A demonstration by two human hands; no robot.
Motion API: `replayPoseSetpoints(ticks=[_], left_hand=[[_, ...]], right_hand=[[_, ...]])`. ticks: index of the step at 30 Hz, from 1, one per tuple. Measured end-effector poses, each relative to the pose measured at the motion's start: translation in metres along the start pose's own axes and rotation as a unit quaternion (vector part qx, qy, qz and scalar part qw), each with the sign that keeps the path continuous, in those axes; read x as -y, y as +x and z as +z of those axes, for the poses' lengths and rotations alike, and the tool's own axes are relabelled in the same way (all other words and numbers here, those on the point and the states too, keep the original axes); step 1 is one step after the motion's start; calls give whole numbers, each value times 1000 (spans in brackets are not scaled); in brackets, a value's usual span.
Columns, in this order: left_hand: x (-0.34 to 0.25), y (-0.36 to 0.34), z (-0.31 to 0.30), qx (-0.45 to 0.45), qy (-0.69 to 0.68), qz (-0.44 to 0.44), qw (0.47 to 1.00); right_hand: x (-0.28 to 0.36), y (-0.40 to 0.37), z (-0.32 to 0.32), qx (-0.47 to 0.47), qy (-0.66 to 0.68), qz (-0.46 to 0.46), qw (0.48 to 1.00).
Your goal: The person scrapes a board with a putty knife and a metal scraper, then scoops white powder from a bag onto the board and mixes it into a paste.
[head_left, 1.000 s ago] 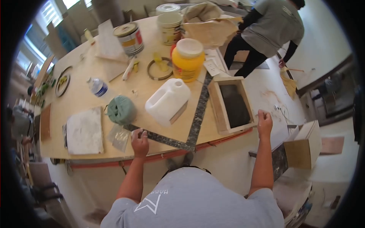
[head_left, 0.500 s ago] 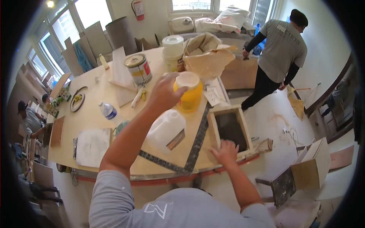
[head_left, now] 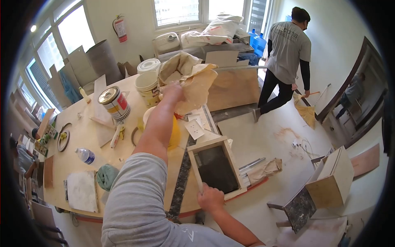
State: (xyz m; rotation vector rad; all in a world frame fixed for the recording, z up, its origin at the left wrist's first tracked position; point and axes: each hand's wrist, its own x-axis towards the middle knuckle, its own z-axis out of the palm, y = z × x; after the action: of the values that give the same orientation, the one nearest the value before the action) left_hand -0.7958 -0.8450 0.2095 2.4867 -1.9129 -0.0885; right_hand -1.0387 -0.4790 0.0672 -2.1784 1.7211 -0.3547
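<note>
My left hand [head_left: 173, 92] reaches across the table, closed at the near side of an open brown paper bag [head_left: 197, 84]; some of its fingers are hidden. Beneath my left forearm, a yellow tub [head_left: 175, 138] is mostly covered. My right hand [head_left: 211, 198] grips the near-left corner of a shallow wooden box frame [head_left: 192, 165] with a dark, flat inside. Left of the bag stands a cream bucket [head_left: 147, 87]. A large paint can [head_left: 114, 103] sits further left.
A dark patterned strip [head_left: 180, 181], a water bottle [head_left: 85, 156], a green roll [head_left: 107, 177] and a white-smeared board [head_left: 82, 194] lie on the table [head_left: 61, 164]. Another person [head_left: 288, 57] walks at the right. A stool [head_left: 300, 208] and wooden box [head_left: 329, 181] stand on the floor.
My left hand has left the yellow tub and moved forward to the paper bag. My right hand has gone from lying on the frame's near edge to gripping its corner. The view has shifted right.
</note>
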Motion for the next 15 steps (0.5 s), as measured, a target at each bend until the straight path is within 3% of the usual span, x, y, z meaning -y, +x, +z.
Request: replayPoseSetpoints(ticks=[2, 5, 8, 11, 14, 15], left_hand=[[-3, 19, 9, -11, -30, -42, 999], [-14, 15, 6, -118, 113, -3, 987], [-3, 42, 15, -78, -68, -28, 994], [-1, 57, 20, -75, -41, -2, 996], [21, 84, 37, -129, -243, 15, 961], [21, 79, 38, -205, -253, 15, 945]], right_hand=[[-1, 1, 1, 0, 4, -2, 1000], [-2, 2, 0, 40, 9, 12, 999], [-3, 3, 3, 43, 19, 17, 999], [-5, 3, 8, 46, 20, 17, 999], [-7, 3, 11, 46, 20, 21, 999], [-7, 3, 10, 53, 19, 24, 998]])
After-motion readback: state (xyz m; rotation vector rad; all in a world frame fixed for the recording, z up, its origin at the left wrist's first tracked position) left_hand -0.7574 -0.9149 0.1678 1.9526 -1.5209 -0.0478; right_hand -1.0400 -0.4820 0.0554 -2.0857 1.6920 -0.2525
